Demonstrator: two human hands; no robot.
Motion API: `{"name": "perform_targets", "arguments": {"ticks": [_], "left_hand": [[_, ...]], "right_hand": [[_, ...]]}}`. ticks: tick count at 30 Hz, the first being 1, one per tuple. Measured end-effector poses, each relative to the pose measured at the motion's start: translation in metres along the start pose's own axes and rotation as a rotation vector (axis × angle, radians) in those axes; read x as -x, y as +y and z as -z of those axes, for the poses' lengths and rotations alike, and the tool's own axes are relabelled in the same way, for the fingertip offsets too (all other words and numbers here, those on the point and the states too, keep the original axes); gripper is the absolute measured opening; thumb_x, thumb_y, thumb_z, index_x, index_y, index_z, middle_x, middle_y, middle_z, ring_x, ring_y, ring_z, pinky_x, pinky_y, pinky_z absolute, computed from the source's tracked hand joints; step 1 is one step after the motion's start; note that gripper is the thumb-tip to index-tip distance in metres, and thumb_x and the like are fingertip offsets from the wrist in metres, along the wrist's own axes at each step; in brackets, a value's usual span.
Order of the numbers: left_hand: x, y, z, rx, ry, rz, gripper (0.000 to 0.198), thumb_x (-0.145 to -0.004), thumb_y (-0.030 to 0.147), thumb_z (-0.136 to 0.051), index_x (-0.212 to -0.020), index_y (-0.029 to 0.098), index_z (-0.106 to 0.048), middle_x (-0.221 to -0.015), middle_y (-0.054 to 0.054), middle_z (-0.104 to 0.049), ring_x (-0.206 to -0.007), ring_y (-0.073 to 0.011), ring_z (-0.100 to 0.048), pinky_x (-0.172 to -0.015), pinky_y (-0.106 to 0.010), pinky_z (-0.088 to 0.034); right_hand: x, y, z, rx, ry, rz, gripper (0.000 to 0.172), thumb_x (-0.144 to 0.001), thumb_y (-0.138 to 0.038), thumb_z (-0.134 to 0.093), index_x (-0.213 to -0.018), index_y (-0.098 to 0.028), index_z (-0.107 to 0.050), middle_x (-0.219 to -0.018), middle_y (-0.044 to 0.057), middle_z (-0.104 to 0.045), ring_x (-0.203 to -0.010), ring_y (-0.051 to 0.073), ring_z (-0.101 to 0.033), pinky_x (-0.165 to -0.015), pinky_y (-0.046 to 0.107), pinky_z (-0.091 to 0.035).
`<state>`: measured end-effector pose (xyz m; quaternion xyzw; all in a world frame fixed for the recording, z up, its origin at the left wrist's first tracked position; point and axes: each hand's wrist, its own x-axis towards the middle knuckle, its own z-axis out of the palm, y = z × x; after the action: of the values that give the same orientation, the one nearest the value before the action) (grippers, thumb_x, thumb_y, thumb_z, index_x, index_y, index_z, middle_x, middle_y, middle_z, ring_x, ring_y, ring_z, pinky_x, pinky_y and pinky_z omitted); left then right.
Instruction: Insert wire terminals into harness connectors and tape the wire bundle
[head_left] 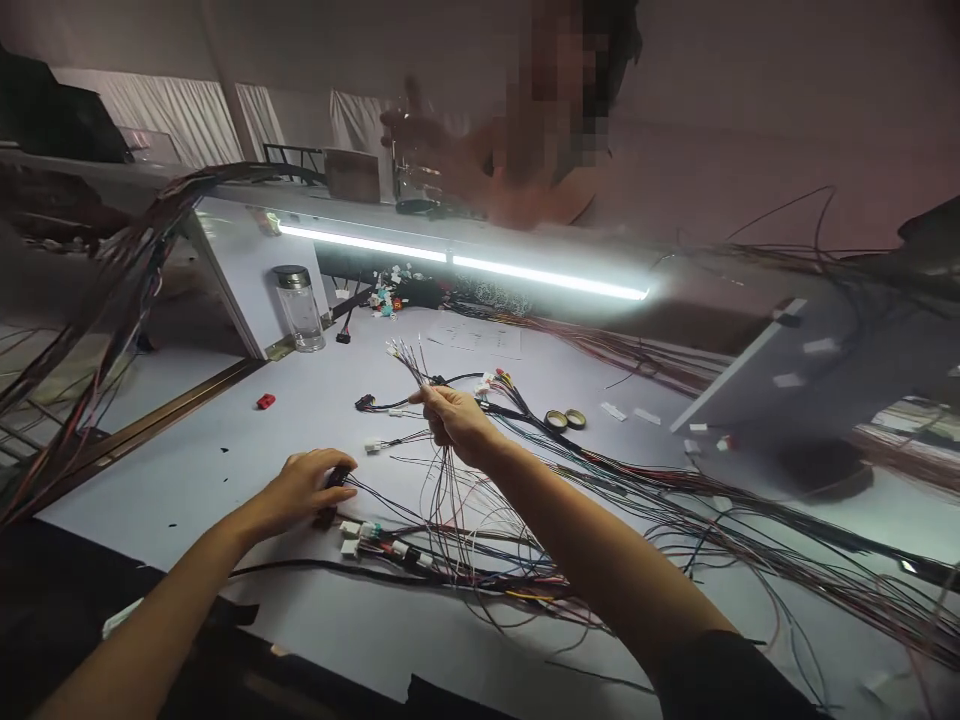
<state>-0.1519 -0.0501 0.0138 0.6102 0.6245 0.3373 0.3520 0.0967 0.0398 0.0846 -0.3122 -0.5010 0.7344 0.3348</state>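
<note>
My right hand is closed round a bundle of thin wires, whose pale tips fan out above the fingers. Below the fist the same wires hang down to the white table. Lower and to the left, my left hand grips a dark connector between thumb and fingers, with thin wires running from it to the right. Just beneath that hand lie white connectors on a cable harness. A small white connector lies between my hands, and a black connector is left of my right hand.
A glass bottle stands at the back left, near a red connector. Two tape rolls lie right of centre. Long wire harnesses stretch rightward. Under the shelf glows a light strip; a person is behind it.
</note>
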Motion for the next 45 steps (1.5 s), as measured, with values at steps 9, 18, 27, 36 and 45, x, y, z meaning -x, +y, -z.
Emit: {"name": "perform_targets", "arguments": {"ticks": [9,18,27,36,45], "left_hand": [[-0.026,0.054,-0.013,1.144,0.377,-0.217,0.063,-0.05,0.031,-0.09,-0.107,0.018,-0.068,-0.087,-0.006,-0.066,-0.082,-0.0186,-0.063,-0.085,-0.034,-0.057],[-0.042,0.042,-0.07,1.361,0.499,0.351,0.013,-0.087,0.013,-0.055,-0.089,0.013,-0.068,-0.085,-0.006,-0.064,-0.067,-0.011,-0.064,-0.061,-0.02,-0.058],[-0.044,0.047,-0.085,1.173,0.229,0.395,0.027,-0.068,0.008,-0.075,-0.094,0.013,-0.071,-0.099,-0.008,-0.061,-0.067,-0.0096,-0.057,-0.05,-0.018,-0.048],[-0.045,0.043,-0.092,1.035,0.15,0.347,0.029,-0.063,0.026,-0.083,-0.086,0.013,-0.073,-0.08,-0.004,-0.054,-0.057,-0.0053,-0.047,-0.039,-0.013,-0.032],[-0.043,0.045,-0.085,1.039,0.124,0.332,0.028,-0.069,0.021,-0.078,-0.095,0.013,-0.071,-0.084,-0.006,-0.06,-0.062,-0.0072,-0.051,-0.044,-0.013,-0.039]], "right_hand": [[-0.055,-0.062,-0.002,0.032,-0.108,0.172,0.025,-0.093,-0.04,-0.053,-0.087,-0.016,-0.059,-0.054,-0.01,-0.025,-0.042,0.003,-0.016,-0.04,0.02,-0.012],[-0.027,0.049,0.024,0.111,-0.188,-0.238,0.033,-0.087,-0.048,-0.054,-0.079,-0.016,-0.057,-0.045,-0.012,-0.027,-0.037,0.004,-0.014,-0.038,0.02,-0.01],[-0.006,0.087,0.037,-0.041,-0.136,-0.26,0.042,-0.079,-0.058,-0.061,-0.081,-0.016,-0.058,-0.046,-0.012,-0.026,-0.04,0.005,-0.014,-0.042,0.024,-0.007],[0.003,0.088,0.038,-0.061,-0.255,-0.276,0.037,-0.085,-0.052,-0.059,-0.087,-0.016,-0.06,-0.052,-0.01,-0.034,-0.04,0.004,-0.023,-0.041,0.021,-0.015],[-0.015,0.052,0.045,0.11,-0.335,-0.249,0.034,-0.09,-0.048,-0.053,-0.079,-0.016,-0.056,-0.055,-0.009,-0.036,-0.043,0.004,-0.024,-0.041,0.019,-0.017]]}}
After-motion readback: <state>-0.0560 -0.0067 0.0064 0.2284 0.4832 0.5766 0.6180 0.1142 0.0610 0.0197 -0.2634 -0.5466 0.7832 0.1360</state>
